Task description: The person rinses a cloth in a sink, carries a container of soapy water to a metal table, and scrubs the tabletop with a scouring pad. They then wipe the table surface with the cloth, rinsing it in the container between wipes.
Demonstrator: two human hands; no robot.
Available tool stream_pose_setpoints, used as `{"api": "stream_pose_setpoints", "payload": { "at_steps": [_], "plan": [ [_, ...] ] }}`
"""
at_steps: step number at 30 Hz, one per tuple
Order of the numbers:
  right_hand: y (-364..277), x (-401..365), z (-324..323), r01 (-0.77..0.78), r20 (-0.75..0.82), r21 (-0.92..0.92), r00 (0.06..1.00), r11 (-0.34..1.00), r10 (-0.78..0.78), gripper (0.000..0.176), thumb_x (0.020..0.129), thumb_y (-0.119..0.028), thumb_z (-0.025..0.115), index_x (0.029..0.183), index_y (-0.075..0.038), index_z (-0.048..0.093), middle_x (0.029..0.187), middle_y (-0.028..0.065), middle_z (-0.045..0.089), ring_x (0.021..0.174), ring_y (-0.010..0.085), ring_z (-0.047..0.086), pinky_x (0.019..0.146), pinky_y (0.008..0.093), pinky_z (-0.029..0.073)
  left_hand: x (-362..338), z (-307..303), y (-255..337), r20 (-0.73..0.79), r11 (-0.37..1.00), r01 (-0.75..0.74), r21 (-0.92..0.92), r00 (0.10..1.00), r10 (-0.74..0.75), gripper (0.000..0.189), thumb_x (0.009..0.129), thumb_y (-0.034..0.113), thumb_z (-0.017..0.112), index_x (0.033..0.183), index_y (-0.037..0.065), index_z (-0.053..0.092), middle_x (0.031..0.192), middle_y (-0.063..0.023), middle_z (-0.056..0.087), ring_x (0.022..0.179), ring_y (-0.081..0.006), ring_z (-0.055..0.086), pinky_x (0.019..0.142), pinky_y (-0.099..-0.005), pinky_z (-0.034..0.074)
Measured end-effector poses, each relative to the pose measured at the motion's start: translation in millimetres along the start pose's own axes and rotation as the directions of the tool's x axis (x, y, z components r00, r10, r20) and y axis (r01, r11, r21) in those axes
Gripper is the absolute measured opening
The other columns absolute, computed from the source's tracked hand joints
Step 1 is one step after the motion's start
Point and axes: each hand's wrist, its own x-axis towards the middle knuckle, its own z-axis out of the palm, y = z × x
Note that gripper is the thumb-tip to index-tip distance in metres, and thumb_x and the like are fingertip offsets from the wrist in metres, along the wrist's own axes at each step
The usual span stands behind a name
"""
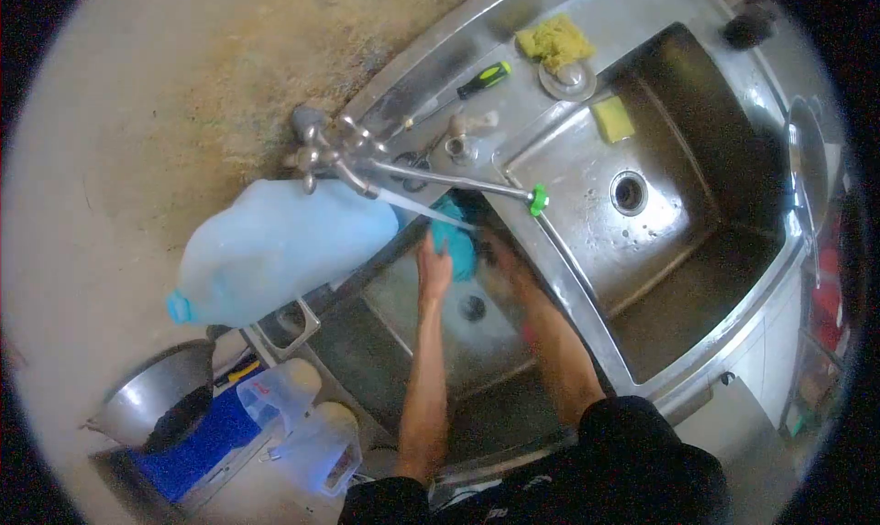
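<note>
In the left basin [403,337] of a steel double sink, my left hand [434,267] grips the near left side of a teal object [456,241]. Its kind is hard to make out; it could be a cloth or a small vessel. To its right is my right hand [500,255], dark and smeared by motion, so its fingers do not show clearly. A whitish stream of water [417,206] slants from the faucet [344,154] to the teal object. Just below my hands lies the round drain [472,308].
A large pale-blue plastic jug [284,241] lies left of the basin. A metal bowl [165,388] sits lower left. Behind the right basin [587,177] are a screwdriver [484,81] and a yellow scrubbing cloth [556,41]. A yellow sponge [612,119] rests inside that basin.
</note>
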Motion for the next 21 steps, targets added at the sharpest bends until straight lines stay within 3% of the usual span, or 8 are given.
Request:
{"api": "stream_pose_setpoints", "payload": {
  "at_steps": [2, 3, 4, 6, 7, 15, 18, 21],
  "plan": [
    [7.3, 16.8, 12.2, 0.027, -0.009, -0.097, 1.0, 0.995, -0.028, 0.051, 0.095, -0.035, 0.059, 0.131, 0.001, 0.052, 0.126, 0.0168, 0.06, 0.114, 0.0293, 0.059, 0.099, 0.044, 0.047, -14.9, 0.7, 34.6, 0.289, 0.952, -0.13, 0.276, 0.956, 0.047, 0.049, 0.095, 0.027, 0.06, 0.134, -0.001, 0.052, 0.129, -0.025, 0.058, 0.121, -0.0399, 0.054, 0.101, -0.0436, 0.042],
    [10.3, 25.2, 16.9, 0.033, -0.005, -0.142, 0.999, 0.989, -0.034, 0.051, 0.095, -0.035, 0.059, 0.131, 0.001, 0.052, 0.126, 0.017, 0.06, 0.113, 0.0297, 0.059, 0.099, 0.0441, 0.047, -19.7, 4.5, 41.8, 0.398, 0.903, -0.229, 0.362, 0.915, 0.073, 0.049, 0.093, 0.018, 0.062, 0.137, 0.0, 0.051, 0.129, -0.0239, 0.058, 0.118, -0.0359, 0.057, 0.102, -0.0416, 0.043],
    [12.7, 31.1, 20.3, 0.039, 0.003, -0.187, 0.999, 0.982, -0.039, 0.052, 0.095, -0.035, 0.059, 0.131, 0.001, 0.052, 0.126, 0.0172, 0.06, 0.113, 0.03, 0.059, 0.099, 0.0443, 0.047, -20.4, 6.4, 45.1, 0.398, 0.905, -0.223, 0.361, 0.915, 0.066, 0.049, 0.093, 0.018, 0.062, 0.137, 0.0, 0.051, 0.129, -0.0239, 0.058, 0.118, -0.0359, 0.057, 0.102, -0.0416, 0.043],
    [12.7, 37.6, 18.0, 0.032, 0.044, -0.231, 0.999, 0.972, -0.023, 0.052, 0.095, -0.035, 0.059, 0.131, 0.001, 0.052, 0.125, 0.0177, 0.06, 0.113, 0.0307, 0.059, 0.098, 0.0446, 0.048, -17.3, 10.6, 43.6, 0.511, 0.967, -0.197, 0.16, 0.855, 0.09, 0.043, 0.093, 0.018, 0.062, 0.131, -0.001, 0.054, 0.126, -0.0195, 0.061, 0.114, -0.0304, 0.06, 0.099, -0.0377, 0.046],
    [14.0, 37.4, 17.1, 0.024, 0.063, -0.245, 0.998, 0.969, -0.009, 0.052, 0.094, -0.035, 0.059, 0.131, 0.001, 0.052, 0.125, 0.0179, 0.06, 0.113, 0.0311, 0.06, 0.098, 0.0447, 0.048, -5.3, 3.5, 32.0, 0.581, 0.987, 0.149, -0.06, 0.809, -0.087, 0.045, 0.095, 0.025, 0.062, 0.132, 0.0, 0.054, 0.121, -0.0145, 0.063, 0.111, -0.025, 0.06, 0.097, -0.0341, 0.046],
    [33.6, 27.1, 27.5, 0.022, 0.124, -0.433, 0.992, 0.901, 0.035, 0.053, 0.093, -0.035, 0.059, 0.131, 0.001, 0.051, 0.124, 0.0197, 0.061, 0.111, 0.0338, 0.061, 0.096, 0.046, 0.048, 12.5, 64.8, -30.6, 0.361, 0.913, 0.332, -0.237, 0.902, -0.235, 0.045, 0.093, 0.025, 0.065, 0.129, 0.0, 0.055, 0.119, -0.0137, 0.064, 0.108, -0.0254, 0.061, 0.096, -0.0349, 0.047],
    [26.9, 53.1, 22.0, 0.064, 0.077, -0.696, 0.997, 0.715, -0.015, 0.053, 0.093, -0.034, 0.059, 0.132, 0.001, 0.051, 0.124, 0.0203, 0.061, 0.111, 0.0349, 0.061, 0.095, 0.0464, 0.048, 6.2, 86.0, -40.7, 0.349, 0.896, 0.349, -0.274, 0.904, -0.246, 0.045, 0.092, 0.025, 0.066, 0.128, -0.001, 0.056, 0.119, -0.0134, 0.064, 0.107, -0.0256, 0.062, 0.095, -0.0352, 0.047],
    [35.1, 38.9, 24.8, 0.08, 0.044, -0.842, 0.996, 0.533, -0.081, 0.053, 0.092, -0.034, 0.058, 0.132, 0.0, 0.051, 0.123, 0.021, 0.061, 0.11, 0.0359, 0.061, 0.094, 0.0469, 0.049, 4.5, 82.5, -54.8, 0.345, 0.888, 0.354, -0.294, 0.906, -0.247, 0.045, 0.092, 0.025, 0.068, 0.126, -0.001, 0.056, 0.118, -0.0131, 0.064, 0.106, -0.0257, 0.062, 0.094, -0.0356, 0.047]
  ]
}}
